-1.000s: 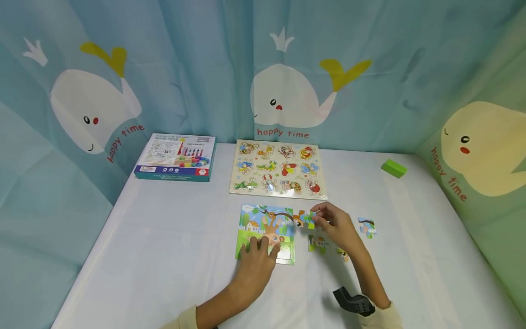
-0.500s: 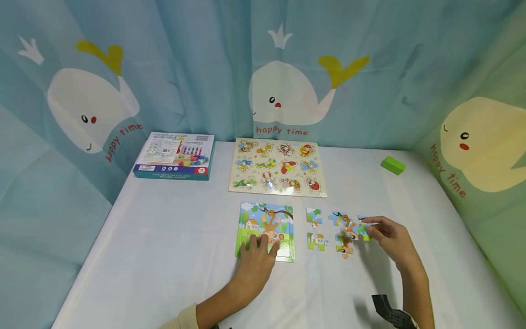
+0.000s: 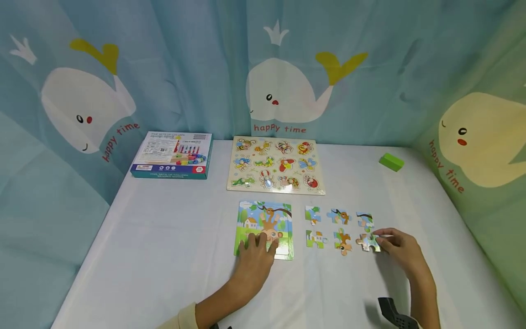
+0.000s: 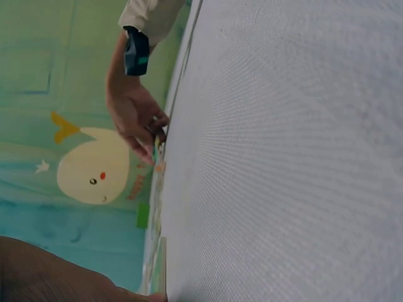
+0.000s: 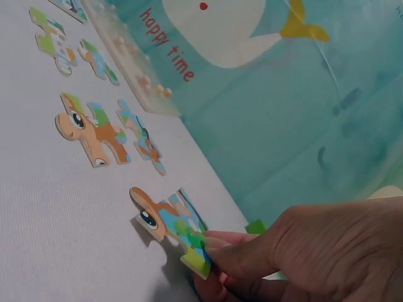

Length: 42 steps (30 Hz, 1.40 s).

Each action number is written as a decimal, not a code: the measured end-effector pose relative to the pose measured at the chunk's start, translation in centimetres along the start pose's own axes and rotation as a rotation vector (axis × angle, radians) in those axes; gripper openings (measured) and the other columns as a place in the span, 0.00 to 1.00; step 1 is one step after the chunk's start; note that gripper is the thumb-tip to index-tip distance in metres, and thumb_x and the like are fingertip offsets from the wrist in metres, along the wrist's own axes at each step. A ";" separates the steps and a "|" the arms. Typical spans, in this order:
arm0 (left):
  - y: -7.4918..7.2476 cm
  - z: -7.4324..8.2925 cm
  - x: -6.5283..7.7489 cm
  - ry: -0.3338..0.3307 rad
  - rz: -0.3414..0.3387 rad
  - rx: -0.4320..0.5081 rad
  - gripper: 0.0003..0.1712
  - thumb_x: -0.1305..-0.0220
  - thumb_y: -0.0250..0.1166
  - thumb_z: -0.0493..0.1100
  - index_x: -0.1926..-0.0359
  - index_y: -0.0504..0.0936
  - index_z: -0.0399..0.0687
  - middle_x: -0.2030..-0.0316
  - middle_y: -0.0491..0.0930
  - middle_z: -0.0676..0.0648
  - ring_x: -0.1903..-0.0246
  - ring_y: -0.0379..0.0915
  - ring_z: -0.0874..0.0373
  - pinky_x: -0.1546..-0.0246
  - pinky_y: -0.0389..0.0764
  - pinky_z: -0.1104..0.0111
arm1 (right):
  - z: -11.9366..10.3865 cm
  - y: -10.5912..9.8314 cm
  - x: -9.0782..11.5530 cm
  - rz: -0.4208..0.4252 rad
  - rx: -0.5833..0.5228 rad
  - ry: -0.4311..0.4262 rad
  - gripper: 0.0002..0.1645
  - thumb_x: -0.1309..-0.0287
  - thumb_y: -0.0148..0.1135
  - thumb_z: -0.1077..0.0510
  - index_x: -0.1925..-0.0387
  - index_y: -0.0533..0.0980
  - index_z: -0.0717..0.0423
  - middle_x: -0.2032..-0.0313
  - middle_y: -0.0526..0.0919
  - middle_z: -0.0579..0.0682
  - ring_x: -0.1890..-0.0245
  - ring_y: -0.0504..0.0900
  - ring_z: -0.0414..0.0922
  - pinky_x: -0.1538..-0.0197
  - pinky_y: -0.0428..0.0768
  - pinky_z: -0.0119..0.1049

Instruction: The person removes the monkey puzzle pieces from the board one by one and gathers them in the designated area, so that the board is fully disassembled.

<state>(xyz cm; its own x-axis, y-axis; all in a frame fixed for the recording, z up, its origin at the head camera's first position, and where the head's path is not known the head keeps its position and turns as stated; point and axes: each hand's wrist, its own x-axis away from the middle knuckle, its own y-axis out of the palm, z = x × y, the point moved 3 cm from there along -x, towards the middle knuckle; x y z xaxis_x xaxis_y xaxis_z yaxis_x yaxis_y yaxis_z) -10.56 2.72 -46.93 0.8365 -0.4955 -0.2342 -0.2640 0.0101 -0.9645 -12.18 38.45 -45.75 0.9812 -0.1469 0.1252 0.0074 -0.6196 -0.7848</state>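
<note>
My left hand [image 3: 253, 265] rests its fingertips on the lower part of a square jigsaw board [image 3: 245, 211] with a picture of a monkey hanging from a branch. Between my right thumb and fingers [image 3: 404, 251] is the edge of a jigsaw piece [image 3: 368, 242] showing an eye. In the right wrist view that piece [image 5: 170, 220] is tilted, one edge raised off the table. Several loose pieces lie to its left and behind it, among them a monkey-face piece [image 3: 343, 241], a house piece [image 3: 316, 239] and a branch piece [image 3: 365, 220].
A wooden insect peg puzzle [image 3: 276, 165] lies behind the jigsaw board. At the back left sits a boxed toy set [image 3: 172, 155]; at the back right, a green block [image 3: 391, 161]. A whale-print curtain [image 3: 197, 68] encloses the white table [image 3: 164, 237].
My right hand has carried the jigsaw piece from beside the board rightward, then lowered it in front of the branch piece. My left hand has stayed on the board.
</note>
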 end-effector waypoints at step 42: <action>-0.4 -0.1 0.0 0.006 -0.002 0.016 0.30 0.51 0.78 0.43 0.43 0.83 0.59 0.57 0.77 0.42 0.58 0.74 0.46 0.64 0.83 0.53 | -0.2 0.4 -0.4 0.062 0.082 0.146 0.13 0.37 0.61 0.59 0.55 0.78 0.65 0.63 0.84 0.65 0.67 0.75 0.47 0.69 0.68 0.35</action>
<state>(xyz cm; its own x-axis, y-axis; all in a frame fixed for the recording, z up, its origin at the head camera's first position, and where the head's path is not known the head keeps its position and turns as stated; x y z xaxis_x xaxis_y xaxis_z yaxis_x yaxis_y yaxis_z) -10.49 2.58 -46.55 0.8340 -0.5006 -0.2320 -0.2548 0.0236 -0.9667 -12.57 38.06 -45.99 0.9420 -0.2965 0.1573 -0.0302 -0.5418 -0.8400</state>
